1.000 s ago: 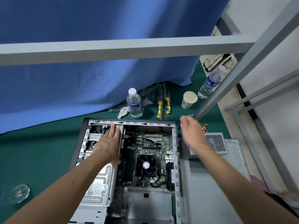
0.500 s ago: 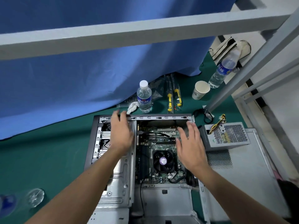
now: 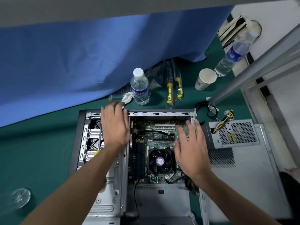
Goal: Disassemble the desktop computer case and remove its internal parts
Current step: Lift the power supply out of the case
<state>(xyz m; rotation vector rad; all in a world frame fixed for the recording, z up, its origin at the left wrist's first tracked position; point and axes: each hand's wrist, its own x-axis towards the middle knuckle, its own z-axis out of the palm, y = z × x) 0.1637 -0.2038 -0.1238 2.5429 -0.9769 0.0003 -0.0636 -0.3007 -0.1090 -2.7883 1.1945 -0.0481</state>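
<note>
The open computer case (image 3: 162, 113) lies flat on the green table, its motherboard (image 3: 160, 135) and black CPU fan (image 3: 159, 160) exposed. My left hand (image 3: 114, 125) lies flat with fingers spread over the silver drive cage (image 3: 107, 198), fingertips at the case's far rim. My right hand (image 3: 190, 148) hovers open over the motherboard's right side, fingertips near the far right corner of the case. Neither hand holds anything. The removed power supply (image 3: 235, 133) with its yellow wires sits just right of the case, on the detached side panel (image 3: 248, 184).
Behind the case stand a water bottle (image 3: 140, 87), a crumpled tissue (image 3: 127, 97), two yellow-handled screwdrivers (image 3: 173, 88), a paper cup (image 3: 205, 79) and a second bottle (image 3: 233, 56). A loose black cable (image 3: 209, 109) lies near a grey frame post (image 3: 253, 69). A blue curtain (image 3: 73, 54) hangs behind.
My right hand came in from the power supply's side to over the motherboard and has edged toward the case's far right corner. My left hand slid forward to the case's far rim.
</note>
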